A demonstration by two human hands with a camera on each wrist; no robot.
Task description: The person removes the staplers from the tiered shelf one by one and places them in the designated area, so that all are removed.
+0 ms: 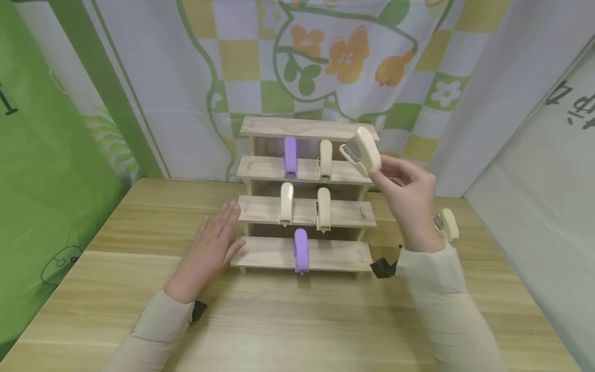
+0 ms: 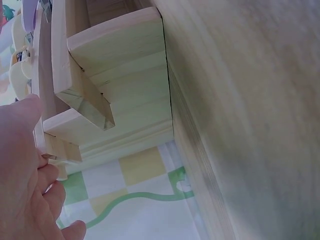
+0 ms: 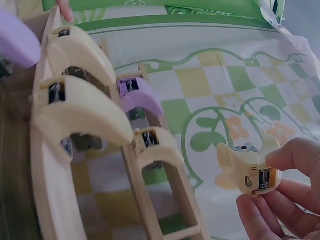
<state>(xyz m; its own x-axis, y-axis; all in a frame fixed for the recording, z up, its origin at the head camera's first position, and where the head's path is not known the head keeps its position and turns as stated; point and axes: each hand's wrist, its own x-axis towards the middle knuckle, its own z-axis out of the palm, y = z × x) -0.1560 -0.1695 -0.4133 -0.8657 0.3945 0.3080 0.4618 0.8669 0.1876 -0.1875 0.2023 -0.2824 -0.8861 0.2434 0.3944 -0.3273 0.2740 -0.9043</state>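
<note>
A person's two bare hands are at a four-tier wooden stand (image 1: 260, 253) on a wood-grain worktop (image 1: 297, 325); the right hand (image 1: 411, 191) pinches a cream stapler (image 1: 369, 150) by one end between thumb and fingers, holding it tilted in the air near the right end of the upper tiers; the left hand (image 1: 211, 243) holds nothing, its fingers extended and thumb spread beside the stand's left end; whether it presses on the wood I cannot tell.

On the second tier from the top stand a purple stapler (image 1: 290, 157) and, to its right, a beige stapler (image 1: 325, 160); the tier below carries a glossy pale stapler (image 1: 286, 203) on the left and a matching pale stapler (image 1: 323, 208) on the right; the lowest tier carries another purple stapler (image 1: 301, 250) near its middle; a further cream-coloured stapler (image 1: 450, 225) sits on the worktop, just beyond the right wrist; behind everything hangs a checked curtain (image 1: 239, 57) with orange flowers.
</note>
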